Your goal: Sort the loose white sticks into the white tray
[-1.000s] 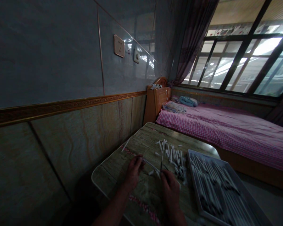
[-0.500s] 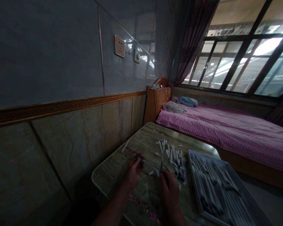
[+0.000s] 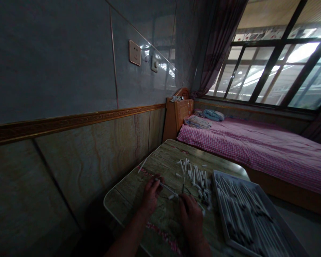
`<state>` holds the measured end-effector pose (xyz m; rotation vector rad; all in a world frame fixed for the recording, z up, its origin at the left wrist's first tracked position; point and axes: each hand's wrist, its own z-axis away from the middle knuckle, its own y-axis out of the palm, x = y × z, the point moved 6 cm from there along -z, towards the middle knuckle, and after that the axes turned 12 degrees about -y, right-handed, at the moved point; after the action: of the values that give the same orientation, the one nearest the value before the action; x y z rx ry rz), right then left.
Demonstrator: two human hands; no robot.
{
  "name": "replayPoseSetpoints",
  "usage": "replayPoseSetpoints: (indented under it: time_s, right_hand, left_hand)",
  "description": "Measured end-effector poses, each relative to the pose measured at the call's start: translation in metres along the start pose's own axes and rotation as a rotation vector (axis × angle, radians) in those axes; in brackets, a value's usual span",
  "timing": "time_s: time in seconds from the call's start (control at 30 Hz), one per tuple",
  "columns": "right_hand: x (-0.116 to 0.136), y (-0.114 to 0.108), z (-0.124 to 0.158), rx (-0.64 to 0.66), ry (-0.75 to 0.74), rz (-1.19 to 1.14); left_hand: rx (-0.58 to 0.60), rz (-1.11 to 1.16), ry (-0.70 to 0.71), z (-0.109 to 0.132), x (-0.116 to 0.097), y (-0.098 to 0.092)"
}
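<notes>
My left hand (image 3: 151, 194) pinches one end of a thin, pale stick (image 3: 167, 187) above the table. The stick slants down to the right, and the fingers of my right hand (image 3: 191, 212) are closed at its other end; any small part in those fingertips is too dark to make out. Just under the stick lies a short white piece (image 3: 171, 196). Beyond my right hand is a loose group of white tubes (image 3: 196, 174), with small caps (image 3: 205, 195) nearer to it. Another thin stick (image 3: 183, 182) stretches just past my right fingertips.
A shallow tray (image 3: 222, 221) filled with long, dark-tipped white sticks sits on the right of the marble-patterned table (image 3: 131, 192). One white stick (image 3: 142, 165) lies at the left edge. A tiled wall (image 3: 117, 139) runs along the left, and a bed (image 3: 230, 139) stands beyond.
My right hand has shifted slightly left along the stick, its fingertips closer to the end. My left hand stays nearly in place, still gripping the stick.
</notes>
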<state>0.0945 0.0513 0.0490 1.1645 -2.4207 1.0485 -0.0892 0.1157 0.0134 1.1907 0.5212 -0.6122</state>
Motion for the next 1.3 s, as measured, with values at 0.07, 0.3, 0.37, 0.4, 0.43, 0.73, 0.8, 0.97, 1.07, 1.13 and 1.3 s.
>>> replayPoseSetpoints:
  time_s: [0.07, 0.3, 0.37, 0.4, 0.43, 0.73, 0.8, 0.97, 1.07, 1.13, 1.3]
  right_hand:
    - [0.001, 0.001, 0.001, 0.011, -0.01, 0.037]
    - [0.001, 0.01, 0.004, 0.08, -0.018, 0.113]
    - [0.0, 0.013, 0.004, 0.125, -0.012, 0.129]
    - [0.0, 0.014, 0.004, 0.15, -0.012, 0.146]
    - [0.0, 0.015, 0.004, 0.173, -0.015, 0.169]
    - [0.009, 0.023, 0.008, 0.259, -0.071, 0.317]
    - [0.009, 0.021, 0.009, 0.236, -0.037, 0.289]
    - [0.0, 0.023, 0.01, 0.228, 0.137, 0.185]
    - [-0.003, 0.025, 0.012, 0.23, 0.203, 0.152]
    - [-0.004, 0.026, 0.012, 0.243, 0.228, 0.142]
    - [0.007, 0.028, 0.007, 0.282, 0.199, 0.159]
  left_hand:
    - [0.013, -0.02, 0.024, 0.0, -0.001, 0.001]
    - [0.06, -0.058, 0.05, 0.0, 0.003, 0.004]
    - [0.058, -0.037, 0.012, 0.0, 0.005, 0.005]
    - [0.059, -0.029, -0.008, 0.0, 0.005, 0.005]
    - [0.059, -0.023, -0.026, 0.0, 0.006, 0.005]
    - [0.008, -0.011, 0.019, -0.003, 0.007, 0.002]
    - [0.033, -0.027, 0.02, -0.002, 0.008, 0.003]
    - [0.078, -0.058, -0.005, 0.002, 0.007, 0.01]
    - [0.084, -0.07, -0.011, 0.005, 0.005, 0.013]
    - [0.09, -0.085, -0.01, 0.007, 0.004, 0.015]
    - [0.065, -0.106, 0.011, 0.003, 0.002, 0.013]
